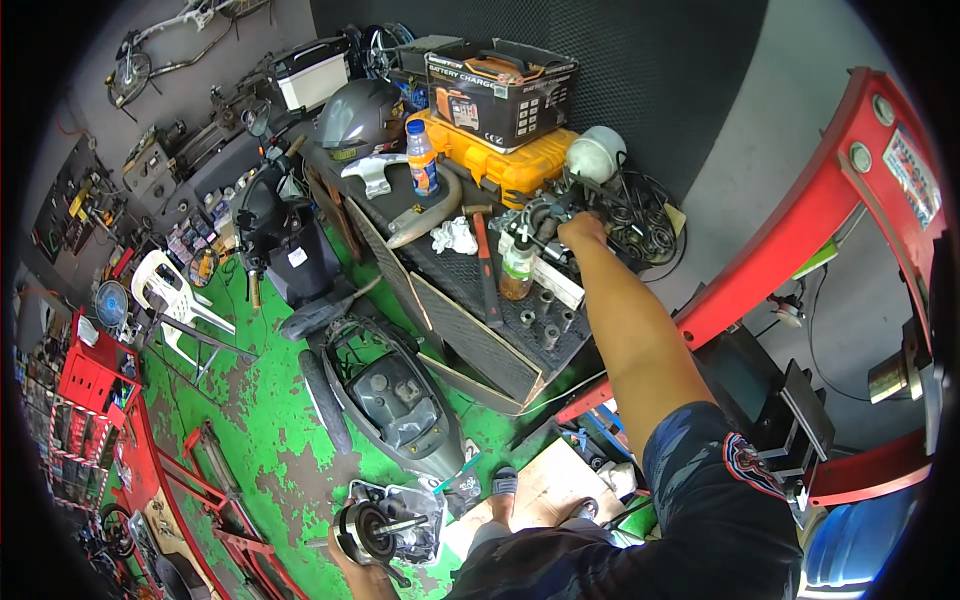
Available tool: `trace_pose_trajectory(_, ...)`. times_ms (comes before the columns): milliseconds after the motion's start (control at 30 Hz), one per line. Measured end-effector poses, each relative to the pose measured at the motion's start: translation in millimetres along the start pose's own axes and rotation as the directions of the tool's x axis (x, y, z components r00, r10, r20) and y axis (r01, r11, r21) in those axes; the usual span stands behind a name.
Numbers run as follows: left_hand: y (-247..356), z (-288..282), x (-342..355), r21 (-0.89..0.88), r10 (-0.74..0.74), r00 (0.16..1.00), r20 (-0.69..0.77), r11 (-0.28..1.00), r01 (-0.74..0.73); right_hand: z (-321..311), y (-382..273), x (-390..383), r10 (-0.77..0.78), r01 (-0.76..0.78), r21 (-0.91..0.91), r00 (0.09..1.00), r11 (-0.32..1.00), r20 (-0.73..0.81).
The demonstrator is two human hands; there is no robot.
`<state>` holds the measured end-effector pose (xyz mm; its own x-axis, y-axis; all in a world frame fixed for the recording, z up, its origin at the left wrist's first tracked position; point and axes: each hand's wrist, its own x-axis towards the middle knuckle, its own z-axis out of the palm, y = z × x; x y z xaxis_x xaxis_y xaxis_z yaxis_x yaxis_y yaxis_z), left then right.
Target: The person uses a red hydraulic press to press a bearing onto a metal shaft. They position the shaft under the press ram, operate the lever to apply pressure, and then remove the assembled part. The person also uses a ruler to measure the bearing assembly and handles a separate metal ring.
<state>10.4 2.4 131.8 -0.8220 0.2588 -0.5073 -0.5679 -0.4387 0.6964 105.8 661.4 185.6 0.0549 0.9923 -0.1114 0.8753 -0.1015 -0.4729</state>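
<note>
Low at the bottom, my left hand (362, 577) is wrapped round a crankshaft (366, 532), a round metal body with a shaft sticking out to the right. My right arm stretches over the bench, and my right hand (582, 231) is closed among metal parts and black cables (645, 220) at its far right; what it grips is too small to make out. Just left of that hand are a bottle with amber liquid (517, 268) and a hammer (486, 265). Several metal sockets (550, 337) stand near the bench's front edge.
A yellow case (470, 150) with a cardboard box (500, 100) on top, a helmet (360, 115) and a drink bottle (422, 160) stand along the back. A red metal frame (790, 240) rises at right. Scooter bodywork (395, 400) lies on the green floor (270, 440).
</note>
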Motion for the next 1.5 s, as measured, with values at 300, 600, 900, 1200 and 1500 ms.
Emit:
trace_pose_trajectory(300, -9.5, 0.6, 20.4, -0.05, -0.059, 0.994, 0.087, 0.997, 0.064, 6.5, -14.9, 19.2, 0.086, -0.098, 0.034, 0.961, 0.995, 0.264)
trace_pose_trajectory(600, -8.9, 18.0, 9.0, -0.04, -0.094, 0.992, 0.086, 0.994, 0.097, 32.0, 14.9, 44.7, 0.098, -0.098, 0.103, 0.995, 0.99, 0.005)
trace_pose_trajectory(900, 1.3, 11.4, 13.5, -0.049, -0.074, 0.983, 0.17, 0.995, 0.083, 36.1, 22.9, 34.1, 0.274, -0.238, 0.813, 0.956, 0.532, 0.101)
trace_pose_trajectory(1200, 8.9, 14.1, 1.3, -0.059, -0.064, 0.969, 0.24, 0.995, 0.08, 5.7, 47.0, -27.8, -0.052, -0.515, 0.855, 0.857, -0.064, 0.513)
trace_pose_trajectory(1500, -2.5, 62.9, 9.5, 0.014, -0.173, 0.919, 0.354, 0.984, 0.18, 0.0, 96.9, -104.4, -0.349, -0.603, 0.758, 0.786, -0.251, 0.51)
